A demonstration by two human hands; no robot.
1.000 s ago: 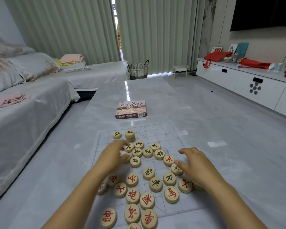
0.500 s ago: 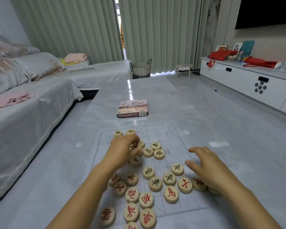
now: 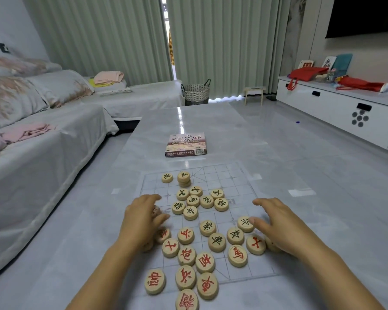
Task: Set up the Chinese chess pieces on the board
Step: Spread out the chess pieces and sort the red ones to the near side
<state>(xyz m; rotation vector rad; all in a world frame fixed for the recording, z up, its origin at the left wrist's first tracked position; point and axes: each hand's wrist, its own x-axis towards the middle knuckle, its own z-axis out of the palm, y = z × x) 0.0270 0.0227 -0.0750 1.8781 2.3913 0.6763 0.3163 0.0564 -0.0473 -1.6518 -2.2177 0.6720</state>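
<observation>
Pulled back from the black cluster [image 3: 199, 201], the left hand [image 3: 141, 220] curls fingers [image 3: 151, 198] and thumb round a half-hidden chess piece [image 3: 156, 212] at the left edge of the board [image 3: 233, 175]. On the right hand [image 3: 278, 227], fingers lie spread, thumb touching a black piece [image 3: 244, 223].

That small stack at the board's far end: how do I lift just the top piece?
Pinch the top piece by its rim, straight down from above: it is a flat disc lying face up, so only the edge gives purchase. Thumb on the near side, finger on the far side, where the board is bare; a lone piece lies close on its left.
</observation>
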